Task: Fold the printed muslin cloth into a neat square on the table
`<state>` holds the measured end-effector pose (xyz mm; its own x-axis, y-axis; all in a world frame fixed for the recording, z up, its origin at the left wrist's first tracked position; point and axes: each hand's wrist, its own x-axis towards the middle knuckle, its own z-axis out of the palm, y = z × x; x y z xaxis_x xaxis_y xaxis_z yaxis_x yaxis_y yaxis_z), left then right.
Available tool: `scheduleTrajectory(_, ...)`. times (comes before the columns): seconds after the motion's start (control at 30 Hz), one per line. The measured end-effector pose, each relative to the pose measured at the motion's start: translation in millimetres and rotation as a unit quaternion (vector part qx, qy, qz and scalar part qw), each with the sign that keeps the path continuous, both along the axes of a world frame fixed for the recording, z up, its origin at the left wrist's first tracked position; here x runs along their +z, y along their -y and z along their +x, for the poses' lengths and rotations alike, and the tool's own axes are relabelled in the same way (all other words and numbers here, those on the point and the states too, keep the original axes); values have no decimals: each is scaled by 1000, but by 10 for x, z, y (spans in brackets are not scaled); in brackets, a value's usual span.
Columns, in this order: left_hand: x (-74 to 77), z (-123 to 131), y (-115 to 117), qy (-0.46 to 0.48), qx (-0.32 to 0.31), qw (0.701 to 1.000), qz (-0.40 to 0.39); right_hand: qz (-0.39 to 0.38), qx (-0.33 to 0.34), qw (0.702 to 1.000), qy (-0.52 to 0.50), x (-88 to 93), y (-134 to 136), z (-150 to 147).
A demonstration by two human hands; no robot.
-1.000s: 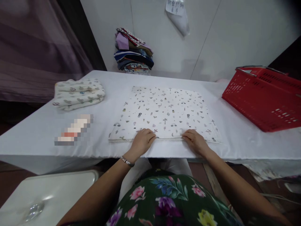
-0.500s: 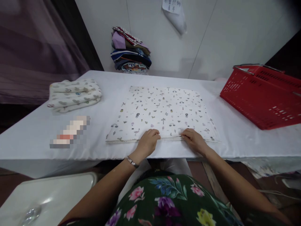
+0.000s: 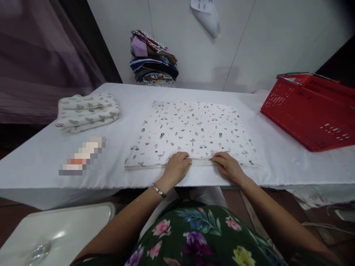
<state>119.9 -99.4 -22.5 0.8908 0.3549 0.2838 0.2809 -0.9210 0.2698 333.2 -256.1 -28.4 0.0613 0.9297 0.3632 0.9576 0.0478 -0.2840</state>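
Note:
A white cloth [image 3: 191,127] printed with small palms, flamingos and rainbows lies folded flat in layers on the white-covered table [image 3: 91,181]. Its near edge is pinched between the fingers of my left hand [image 3: 177,168], left of the middle. On the same edge, a short way to the right, the fingers of my right hand [image 3: 227,166] are closed as well. Between the two hands the edge is slightly raised and several layers show. My fingertips and thumbs are partly hidden by the hands and the cloth.
Another folded patterned cloth [image 3: 88,112] sits at the table's left. A blurred-out item [image 3: 84,155] lies in front of it. On the right stands a red plastic basket [image 3: 310,114]. Folded clothes [image 3: 154,61] are stacked by the wall; a white stool [image 3: 69,229] is at lower left.
The cloth's near edge has lifted a little between my hands, and more of its layers show. Both hands have shifted only slightly.

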Motion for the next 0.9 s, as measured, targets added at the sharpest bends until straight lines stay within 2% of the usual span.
scheduleTrajectory(0.27,1,72,19,-1,17,1000,-7,-7,2,1000,15,-5,-14,-15)
scheduleTrajectory(0.47,-8,52,42,42,17,999,-26,18,-7,1000,9,-7,-4,-30)
scheduleTrajectory(0.9,-119,20,48,51,-11,998,21,33,13,998,59,-41,17,-60)
